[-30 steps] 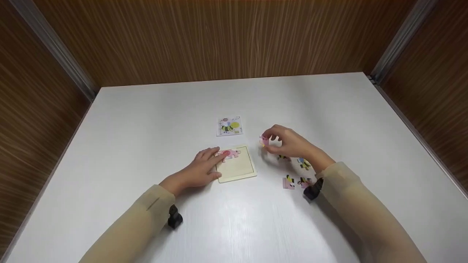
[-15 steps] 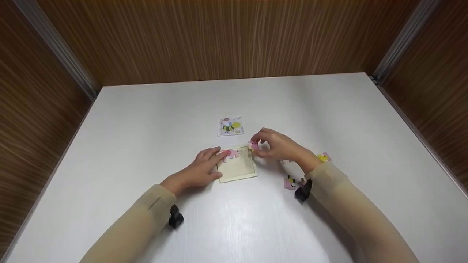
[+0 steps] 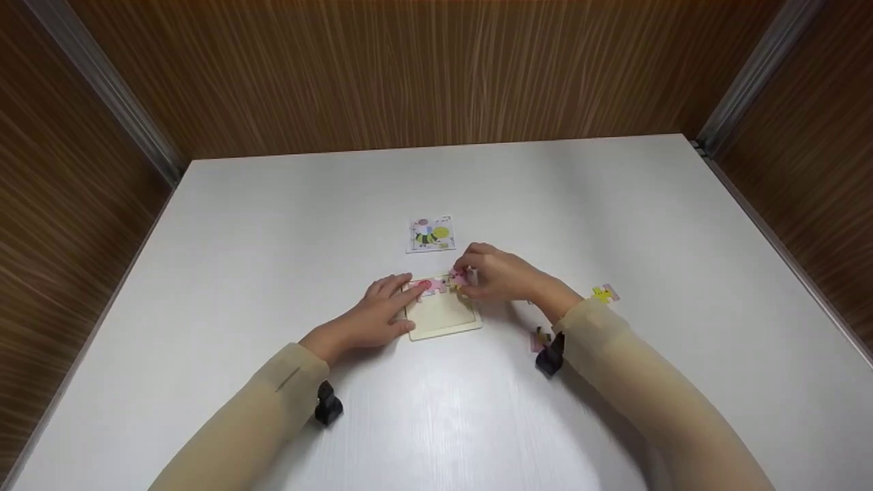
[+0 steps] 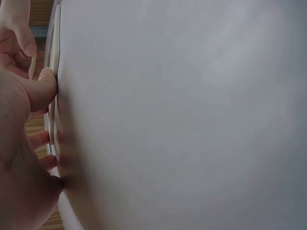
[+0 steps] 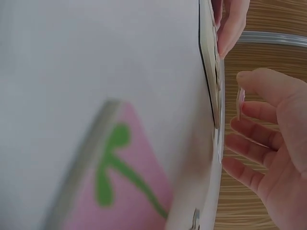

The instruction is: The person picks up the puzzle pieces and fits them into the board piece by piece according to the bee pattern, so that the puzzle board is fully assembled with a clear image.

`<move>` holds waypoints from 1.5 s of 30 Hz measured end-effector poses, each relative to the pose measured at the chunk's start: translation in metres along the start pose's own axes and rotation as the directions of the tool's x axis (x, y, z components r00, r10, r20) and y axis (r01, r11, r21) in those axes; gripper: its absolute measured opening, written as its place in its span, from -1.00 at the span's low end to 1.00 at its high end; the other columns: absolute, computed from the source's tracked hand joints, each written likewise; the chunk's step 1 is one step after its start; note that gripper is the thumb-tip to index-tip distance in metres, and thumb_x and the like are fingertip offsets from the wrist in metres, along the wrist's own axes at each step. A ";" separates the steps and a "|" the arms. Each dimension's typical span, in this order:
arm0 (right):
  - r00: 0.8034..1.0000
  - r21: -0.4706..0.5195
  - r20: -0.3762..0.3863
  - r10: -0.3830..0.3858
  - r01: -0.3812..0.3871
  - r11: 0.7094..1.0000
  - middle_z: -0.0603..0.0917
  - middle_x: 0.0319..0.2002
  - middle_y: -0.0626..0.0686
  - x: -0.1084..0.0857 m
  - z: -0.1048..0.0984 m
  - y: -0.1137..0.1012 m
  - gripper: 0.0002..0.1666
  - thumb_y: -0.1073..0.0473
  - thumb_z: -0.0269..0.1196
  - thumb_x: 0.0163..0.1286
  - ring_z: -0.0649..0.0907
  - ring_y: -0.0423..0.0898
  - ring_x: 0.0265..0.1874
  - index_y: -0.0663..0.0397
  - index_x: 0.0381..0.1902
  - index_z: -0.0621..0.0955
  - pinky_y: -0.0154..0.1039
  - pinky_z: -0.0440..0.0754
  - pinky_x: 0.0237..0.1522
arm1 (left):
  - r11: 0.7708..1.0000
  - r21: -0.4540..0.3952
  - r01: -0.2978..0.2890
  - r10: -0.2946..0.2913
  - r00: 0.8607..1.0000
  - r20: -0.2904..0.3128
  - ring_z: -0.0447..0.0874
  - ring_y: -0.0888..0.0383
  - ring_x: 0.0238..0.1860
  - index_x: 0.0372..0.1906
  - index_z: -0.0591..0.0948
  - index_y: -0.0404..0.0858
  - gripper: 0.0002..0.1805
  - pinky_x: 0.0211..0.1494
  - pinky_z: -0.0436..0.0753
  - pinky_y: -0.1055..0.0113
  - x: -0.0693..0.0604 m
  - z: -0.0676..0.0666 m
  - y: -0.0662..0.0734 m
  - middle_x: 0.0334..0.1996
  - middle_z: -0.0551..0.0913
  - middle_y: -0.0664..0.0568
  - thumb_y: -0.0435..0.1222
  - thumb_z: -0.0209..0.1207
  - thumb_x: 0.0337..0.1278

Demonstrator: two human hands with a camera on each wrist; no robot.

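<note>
A pale wooden puzzle tray [image 3: 440, 315] lies on the white table, with pink puzzle pieces [image 3: 435, 286] along its far side. My left hand [image 3: 374, 319] rests at the tray's left edge with fairly straight fingers, the index finger touching those pink pieces. Between thumb and fingertips my right hand [image 3: 503, 276] pinches a pink jigsaw piece [image 3: 457, 278] over the tray's far right corner. In the right wrist view, that jigsaw piece [image 5: 240, 101] is held on edge, above the tray [image 5: 209, 57]. The right fingers partly cover it in the head view.
Beyond the tray lies a square bee picture card [image 3: 432, 234]. A yellow and pink piece [image 3: 603, 293] sits to the right; another piece [image 3: 539, 337] is half hidden by the right wrist camera. Wood-grain panels [image 3: 436, 75] enclose the table.
My right hand has carried the pink jigsaw piece leftward, from beside the tray to over its far right corner. My left hand has stayed in place.
</note>
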State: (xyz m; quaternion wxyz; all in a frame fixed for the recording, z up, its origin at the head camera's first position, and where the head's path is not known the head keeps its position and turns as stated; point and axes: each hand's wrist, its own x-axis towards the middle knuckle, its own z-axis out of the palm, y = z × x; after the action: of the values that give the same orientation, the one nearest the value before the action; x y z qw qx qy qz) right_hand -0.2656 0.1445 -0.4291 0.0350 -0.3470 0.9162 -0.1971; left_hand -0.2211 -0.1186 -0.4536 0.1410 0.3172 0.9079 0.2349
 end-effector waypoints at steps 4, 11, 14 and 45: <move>0.999 -0.003 0.025 0.025 -0.025 1.000 0.53 -0.15 -0.01 0.002 0.001 -0.002 -0.63 0.12 0.33 0.14 0.50 -0.12 -0.23 0.10 -0.07 0.63 -0.21 0.53 -0.14 | 1.000 0.002 0.000 0.000 1.000 0.000 -0.22 -0.11 0.41 0.46 0.07 0.03 -0.30 0.37 -0.06 -0.06 0.000 0.000 0.001 0.44 -0.06 -0.09 -0.11 0.04 0.27; 0.998 -0.001 0.063 0.024 -0.024 1.000 0.48 -0.14 0.00 0.003 0.002 -0.003 -0.60 0.13 0.33 0.16 0.48 -0.11 -0.21 0.14 -0.03 0.62 -0.22 0.52 -0.14 | 1.000 0.008 -0.005 0.005 1.000 0.000 -0.20 -0.09 0.41 0.46 0.07 0.04 -0.30 0.37 -0.05 -0.05 -0.001 0.001 0.003 0.44 -0.05 -0.09 -0.12 0.05 0.27; 0.996 -0.015 0.081 0.023 -0.022 1.000 0.49 -0.14 0.01 0.003 0.003 -0.004 -0.59 0.13 0.32 0.17 0.48 -0.11 -0.20 0.14 -0.02 0.62 -0.22 0.52 -0.14 | 1.000 0.008 -0.006 0.006 1.000 0.001 -0.20 -0.10 0.41 0.46 0.06 0.03 -0.29 0.37 -0.05 -0.06 -0.001 0.000 0.004 0.44 -0.05 -0.09 -0.12 0.05 0.27; 0.986 -0.006 0.122 0.112 -0.112 0.994 0.49 -0.16 -0.02 0.007 0.005 -0.009 -0.62 0.20 0.33 0.19 0.48 -0.12 -0.21 0.09 0.00 0.65 -0.25 0.51 -0.13 | 1.000 0.021 -0.019 0.019 1.000 -0.016 -0.16 -0.16 0.39 0.45 0.09 -0.01 -0.28 0.35 -0.06 -0.10 -0.002 0.000 0.005 0.42 -0.01 -0.15 -0.15 0.08 0.24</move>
State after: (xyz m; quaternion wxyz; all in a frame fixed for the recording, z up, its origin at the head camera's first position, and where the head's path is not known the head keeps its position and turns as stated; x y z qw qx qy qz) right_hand -0.2648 0.1325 -0.4297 0.1022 -0.3064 0.9303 -0.1738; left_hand -0.2172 -0.1160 -0.4513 0.1283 0.3253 0.9084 0.2293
